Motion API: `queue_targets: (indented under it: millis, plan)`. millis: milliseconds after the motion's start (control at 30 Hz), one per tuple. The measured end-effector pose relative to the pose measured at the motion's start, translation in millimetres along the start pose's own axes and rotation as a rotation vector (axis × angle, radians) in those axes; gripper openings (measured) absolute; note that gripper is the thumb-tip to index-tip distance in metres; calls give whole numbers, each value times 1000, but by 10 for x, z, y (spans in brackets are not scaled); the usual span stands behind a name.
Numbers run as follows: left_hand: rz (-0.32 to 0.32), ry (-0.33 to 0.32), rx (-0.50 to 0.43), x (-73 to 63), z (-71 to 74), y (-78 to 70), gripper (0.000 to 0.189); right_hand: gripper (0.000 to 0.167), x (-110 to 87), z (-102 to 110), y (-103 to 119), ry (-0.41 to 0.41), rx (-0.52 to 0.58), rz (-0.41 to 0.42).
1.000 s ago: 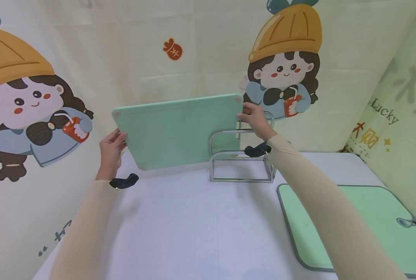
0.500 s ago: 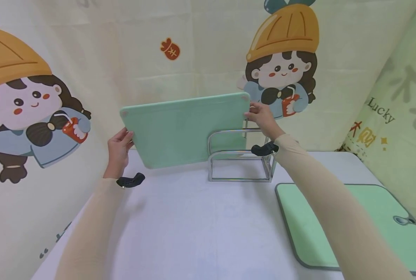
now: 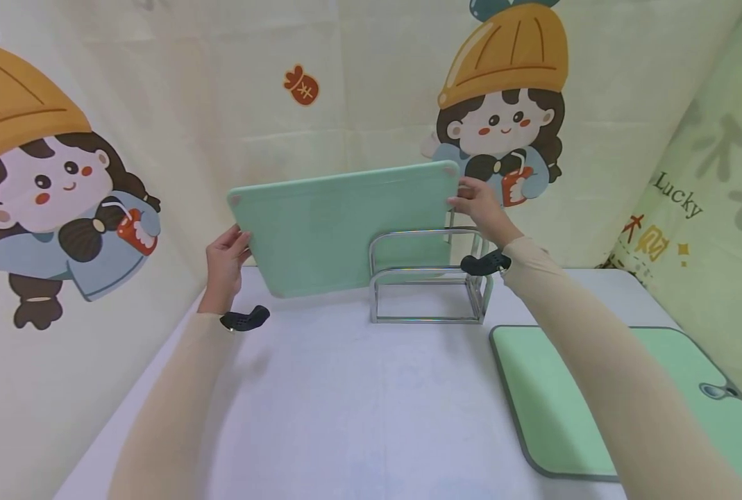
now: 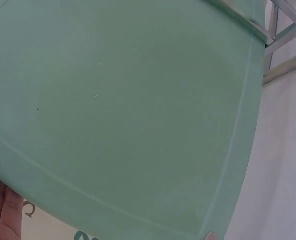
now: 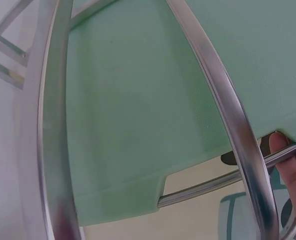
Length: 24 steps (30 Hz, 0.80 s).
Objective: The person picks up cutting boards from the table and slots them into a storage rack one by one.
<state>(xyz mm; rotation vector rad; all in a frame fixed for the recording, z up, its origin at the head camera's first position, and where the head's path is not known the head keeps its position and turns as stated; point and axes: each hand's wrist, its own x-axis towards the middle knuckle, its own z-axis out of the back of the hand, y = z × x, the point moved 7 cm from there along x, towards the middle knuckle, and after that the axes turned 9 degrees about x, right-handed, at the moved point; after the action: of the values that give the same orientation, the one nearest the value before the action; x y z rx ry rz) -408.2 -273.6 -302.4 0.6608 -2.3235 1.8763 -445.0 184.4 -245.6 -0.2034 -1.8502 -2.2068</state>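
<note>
Board [image 3: 333, 232] slants up to the right, its right end behind the two near hoops of the rack [image 3: 427, 320], its left end jutting past them above the table [image 3: 321, 403] (whether its bottom touches the rack, I cannot tell). Open room runs from my left arm [image 3: 171, 396] to the mat [image 3: 542, 389]. My left wrist view shows pale flecks [image 4: 96, 96] lost in the head view; my right shows a notched edge with a bar [image 5: 203, 189] beyond it. My left hand [image 3: 225, 267] pinches the left edge; my right hand [image 3: 483, 212] grips the right edge near its top corner.
</note>
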Motion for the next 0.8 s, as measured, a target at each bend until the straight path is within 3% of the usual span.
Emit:
queue_targets:
  millis: [800]
  plan:
    - [-16,53,47,37,-376,153,36,42,-59,396,26,-56,-93,12]
